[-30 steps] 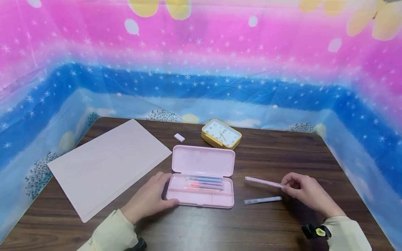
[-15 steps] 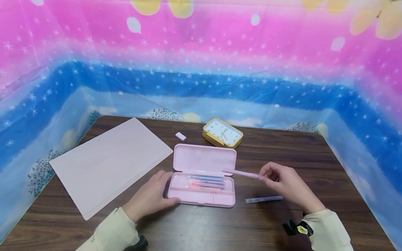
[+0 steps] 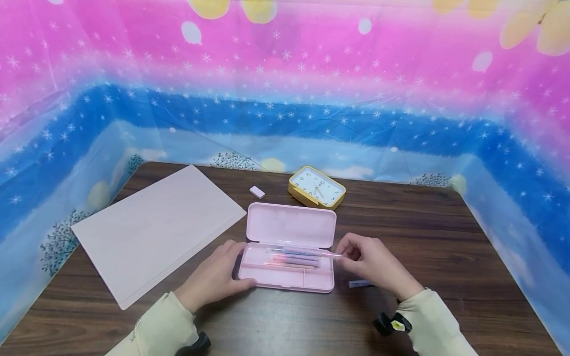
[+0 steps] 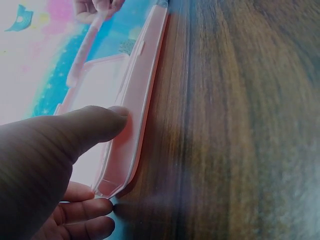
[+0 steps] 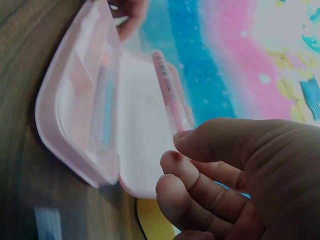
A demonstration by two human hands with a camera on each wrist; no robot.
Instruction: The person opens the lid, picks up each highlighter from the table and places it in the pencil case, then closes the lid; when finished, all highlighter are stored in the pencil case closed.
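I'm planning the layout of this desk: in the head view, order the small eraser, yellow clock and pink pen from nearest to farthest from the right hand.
1. Pink pen: pinched in the right hand.
2. Yellow clock: ahead and to the hand's left, behind the pink case.
3. Small eraser: farther left, beyond the clock.

Grey marker (image 3: 358,284) mostly hidden behind the right hand (image 3: 371,259) in head view; right wrist view blurs it and cuts it at the bottom edge. Print on pink pen (image 5: 165,77) too small to read. Pens (image 3: 296,259) in case (image 3: 291,225) overlap, count unclear. Both sleeves (image 3: 165,326) cropped at head view's bottom.
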